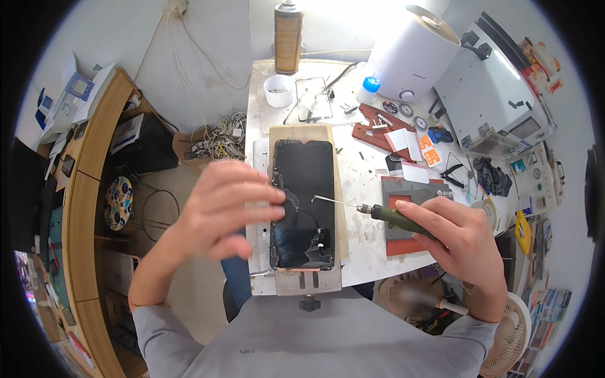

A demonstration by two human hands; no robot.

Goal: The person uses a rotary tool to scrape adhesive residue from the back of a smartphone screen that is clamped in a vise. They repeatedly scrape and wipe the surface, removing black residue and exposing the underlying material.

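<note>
A black phone (305,183) with a broken, flaking face is held lengthwise in a metal clamp fixture (293,286) in front of me, over a beige pad (296,131). My right hand (457,236) is closed round a dark green handled tool (403,222). The tool's thin metal shaft (340,201) points left, and its bent tip is over the middle of the phone. My left hand (217,211), slightly blurred, has its fingers stretched and apart. Its fingertips are at the phone's left edge; whether they touch it I cannot tell.
At the back stand a spray can (288,38), a white cup (278,91) and a large white cylindrical appliance (413,53). A brown-red stand (378,135), cards, a grey mat (419,189) and black pliers (452,175) lie to the right. A fan (507,337) stands at lower right.
</note>
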